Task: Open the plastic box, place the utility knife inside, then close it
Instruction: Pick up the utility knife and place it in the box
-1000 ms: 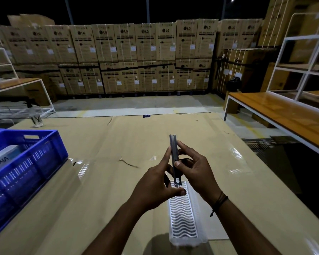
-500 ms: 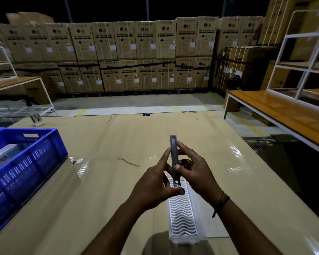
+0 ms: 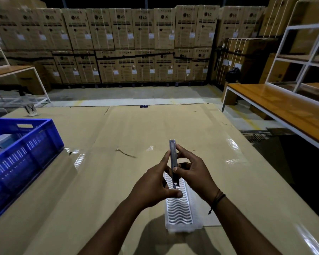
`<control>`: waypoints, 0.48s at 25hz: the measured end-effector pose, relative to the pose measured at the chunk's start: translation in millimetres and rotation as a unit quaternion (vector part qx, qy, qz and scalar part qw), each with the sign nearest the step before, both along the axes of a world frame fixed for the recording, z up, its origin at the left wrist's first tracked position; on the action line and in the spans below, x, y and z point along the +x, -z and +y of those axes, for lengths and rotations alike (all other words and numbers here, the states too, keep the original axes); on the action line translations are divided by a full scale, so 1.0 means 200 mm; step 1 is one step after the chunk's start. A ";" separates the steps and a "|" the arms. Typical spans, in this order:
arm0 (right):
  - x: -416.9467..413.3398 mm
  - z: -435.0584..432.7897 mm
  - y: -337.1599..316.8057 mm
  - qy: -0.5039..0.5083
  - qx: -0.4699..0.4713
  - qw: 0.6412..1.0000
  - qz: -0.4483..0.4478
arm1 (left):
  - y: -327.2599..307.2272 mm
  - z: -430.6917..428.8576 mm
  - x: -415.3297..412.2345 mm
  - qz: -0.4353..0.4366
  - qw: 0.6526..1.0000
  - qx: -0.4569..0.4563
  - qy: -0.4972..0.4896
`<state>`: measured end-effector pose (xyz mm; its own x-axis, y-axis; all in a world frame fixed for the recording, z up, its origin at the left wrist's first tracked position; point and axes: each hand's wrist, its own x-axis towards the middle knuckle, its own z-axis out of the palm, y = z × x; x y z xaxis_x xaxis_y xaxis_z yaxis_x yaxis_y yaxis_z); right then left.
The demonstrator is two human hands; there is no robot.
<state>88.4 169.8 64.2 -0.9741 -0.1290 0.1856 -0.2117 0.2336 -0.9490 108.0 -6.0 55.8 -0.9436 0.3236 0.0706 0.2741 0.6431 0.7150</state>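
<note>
- A slim, flat, grey metal utility knife (image 3: pixel 173 159) stood lower centre of the frame, its long axis running almost straight up the picture, far end pointing toward the stacked cartons and near end pointing down at the box below.
- The left hand (image 3: pixel 153 186) was pinched on the knife's lower part, thumb tip curled under its bottom end.
- The right hand (image 3: pixel 193 173) gripped the knife from the other side, fingertips on the upper shaft and thumb pressed on the edge; a dark cord bracelet (image 3: pixel 216 200) circled that wrist.
- Beneath the hands lay a long, narrow, translucent white plastic box (image 3: pixel 179 210) with a rippled, wave-patterned surface, its long axis also running up the frame; I could not tell whether its lid was on.
- The box rested on a table covered in glossy, tan cardboard sheeting (image 3: pixel 118 181) with taped seams.
- A blue slotted plastic crate (image 3: pixel 24 153) sat at the left edge.
- Brown cardboard cartons (image 3: pixel 118 45) lined the top of the frame.
</note>
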 end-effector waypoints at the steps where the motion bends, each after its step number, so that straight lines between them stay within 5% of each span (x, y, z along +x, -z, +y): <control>1: 0.00 0.00 0.04 0.010 0.009 1.000 -0.018 | 0.03 -0.01 -0.01 -0.020 1.000 -0.010 0.000; 12: 0.03 -0.10 0.37 0.047 0.285 0.953 -0.095 | 0.28 -0.05 -0.06 -0.131 0.985 -0.080 -0.075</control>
